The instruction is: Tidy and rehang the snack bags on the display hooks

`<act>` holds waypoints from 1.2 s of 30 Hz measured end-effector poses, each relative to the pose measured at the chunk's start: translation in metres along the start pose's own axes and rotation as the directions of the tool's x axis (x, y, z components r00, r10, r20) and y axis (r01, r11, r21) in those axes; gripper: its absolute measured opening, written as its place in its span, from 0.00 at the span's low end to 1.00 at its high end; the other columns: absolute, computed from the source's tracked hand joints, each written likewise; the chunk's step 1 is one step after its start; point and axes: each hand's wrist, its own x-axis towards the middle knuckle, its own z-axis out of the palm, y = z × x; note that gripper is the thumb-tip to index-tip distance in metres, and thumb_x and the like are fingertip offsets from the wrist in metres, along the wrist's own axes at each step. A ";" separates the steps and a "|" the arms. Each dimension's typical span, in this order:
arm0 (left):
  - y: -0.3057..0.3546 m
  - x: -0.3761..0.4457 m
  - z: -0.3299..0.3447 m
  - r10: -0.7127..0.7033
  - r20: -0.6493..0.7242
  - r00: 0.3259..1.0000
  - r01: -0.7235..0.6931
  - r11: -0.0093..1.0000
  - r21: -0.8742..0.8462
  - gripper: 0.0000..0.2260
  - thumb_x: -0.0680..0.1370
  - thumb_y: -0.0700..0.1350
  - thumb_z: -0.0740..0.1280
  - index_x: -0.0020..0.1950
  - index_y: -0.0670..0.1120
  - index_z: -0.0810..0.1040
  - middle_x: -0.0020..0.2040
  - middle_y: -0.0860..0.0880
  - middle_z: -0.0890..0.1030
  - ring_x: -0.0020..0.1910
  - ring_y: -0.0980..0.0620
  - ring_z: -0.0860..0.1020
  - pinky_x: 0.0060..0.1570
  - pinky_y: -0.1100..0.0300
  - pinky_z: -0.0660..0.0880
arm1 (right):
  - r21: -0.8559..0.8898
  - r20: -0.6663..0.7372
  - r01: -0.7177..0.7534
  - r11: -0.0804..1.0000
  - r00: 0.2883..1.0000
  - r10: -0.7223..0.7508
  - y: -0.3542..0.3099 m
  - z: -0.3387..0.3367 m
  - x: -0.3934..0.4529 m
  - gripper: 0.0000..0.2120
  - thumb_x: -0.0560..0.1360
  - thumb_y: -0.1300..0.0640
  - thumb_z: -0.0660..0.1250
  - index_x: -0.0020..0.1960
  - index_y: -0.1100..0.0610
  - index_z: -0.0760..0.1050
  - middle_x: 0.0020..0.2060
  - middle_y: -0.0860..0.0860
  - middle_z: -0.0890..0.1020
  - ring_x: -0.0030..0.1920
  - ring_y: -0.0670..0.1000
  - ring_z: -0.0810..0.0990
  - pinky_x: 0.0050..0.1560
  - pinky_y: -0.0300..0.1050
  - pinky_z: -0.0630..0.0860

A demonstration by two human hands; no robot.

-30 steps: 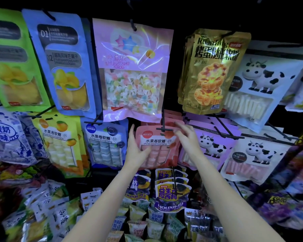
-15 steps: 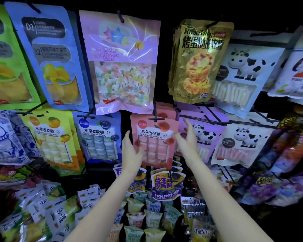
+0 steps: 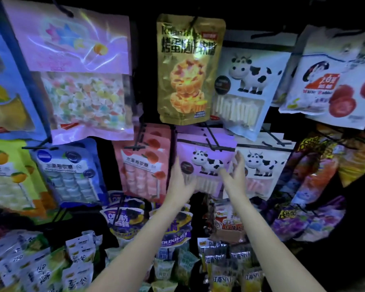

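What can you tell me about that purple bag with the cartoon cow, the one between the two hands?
The purple cow bag is a glossy plastic pouch, lilac, printed with a black-and-white cartoon cow and a dark round badge. A clear window low down shows pale sticks. It hangs from a black wire hook, foremost of several like bags, tilted slightly. The left hand lies with straight fingers at its left edge; the right hand is open at its right edge. Exact contact is blurred.

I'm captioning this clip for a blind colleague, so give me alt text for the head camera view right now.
Two bare hands, the left hand and the right hand, reach up with fingers straight on either side of a purple plastic cow-print snack bag hanging on a black wire display hook. A pink plastic candy bag hangs to its left, a gold foil pouch above.
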 end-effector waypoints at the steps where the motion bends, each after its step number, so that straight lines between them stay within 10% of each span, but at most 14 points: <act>1: 0.003 0.012 0.006 -0.054 -0.043 0.998 0.053 0.998 -0.032 0.35 0.76 0.36 0.64 0.76 0.41 0.47 0.73 0.49 0.57 0.73 0.55 0.56 0.62 0.76 0.51 | -0.004 0.027 -0.004 1.000 1.000 0.004 0.002 -0.004 0.008 0.36 0.76 0.59 0.65 0.76 0.53 0.46 0.75 0.50 0.54 0.74 0.50 0.55 0.72 0.52 0.59; 10: -0.002 0.073 0.019 -0.222 -0.134 0.966 0.215 0.974 -0.068 0.35 0.79 0.44 0.64 0.77 0.49 0.44 0.77 0.50 0.49 0.75 0.51 0.52 0.71 0.57 0.52 | 0.071 0.223 0.025 0.997 0.974 -0.040 0.020 -0.017 0.055 0.40 0.73 0.54 0.66 0.76 0.47 0.46 0.75 0.46 0.57 0.74 0.48 0.58 0.72 0.56 0.60; 16: -0.009 0.066 0.028 -0.245 -0.214 0.946 0.216 0.965 -0.151 0.40 0.66 0.54 0.68 0.75 0.46 0.55 0.71 0.43 0.67 0.69 0.47 0.67 0.69 0.48 0.65 | 0.179 0.271 0.040 0.983 0.959 -0.088 0.024 -0.023 0.063 0.30 0.75 0.66 0.64 0.64 0.36 0.57 0.63 0.32 0.65 0.60 0.29 0.66 0.55 0.21 0.65; 20: -0.005 0.046 0.037 -0.169 -0.270 0.948 0.114 0.971 -0.209 0.34 0.72 0.40 0.70 0.73 0.47 0.57 0.66 0.48 0.70 0.60 0.56 0.73 0.62 0.54 0.70 | 0.229 0.249 0.003 0.973 0.967 -0.062 0.024 -0.027 0.061 0.25 0.75 0.65 0.64 0.60 0.38 0.65 0.58 0.39 0.74 0.55 0.31 0.72 0.55 0.30 0.71; 26: -0.002 0.031 0.038 -0.154 -0.252 0.955 0.097 0.969 -0.225 0.39 0.76 0.40 0.67 0.77 0.51 0.44 0.73 0.59 0.51 0.74 0.58 0.53 0.72 0.56 0.55 | 0.257 0.277 -0.009 0.966 0.959 -0.065 0.023 -0.039 0.044 0.19 0.75 0.66 0.63 0.59 0.45 0.71 0.55 0.45 0.77 0.53 0.37 0.76 0.49 0.28 0.71; 31: -0.001 0.024 0.032 -0.130 -0.255 0.958 0.076 0.975 -0.211 0.38 0.75 0.36 0.67 0.76 0.53 0.48 0.72 0.54 0.61 0.70 0.56 0.63 0.70 0.53 0.62 | 0.258 0.318 -0.039 0.965 0.947 -0.047 0.022 -0.042 0.035 0.19 0.76 0.65 0.62 0.64 0.50 0.73 0.61 0.47 0.77 0.62 0.45 0.74 0.61 0.43 0.72; 36: -0.002 0.016 0.029 -0.126 -0.227 0.966 0.084 0.979 -0.187 0.39 0.75 0.41 0.68 0.77 0.53 0.46 0.76 0.54 0.53 0.75 0.54 0.54 0.73 0.50 0.55 | 0.288 0.294 -0.105 0.952 0.956 0.017 0.013 -0.043 0.032 0.16 0.76 0.65 0.61 0.60 0.52 0.76 0.56 0.46 0.80 0.57 0.43 0.77 0.52 0.34 0.74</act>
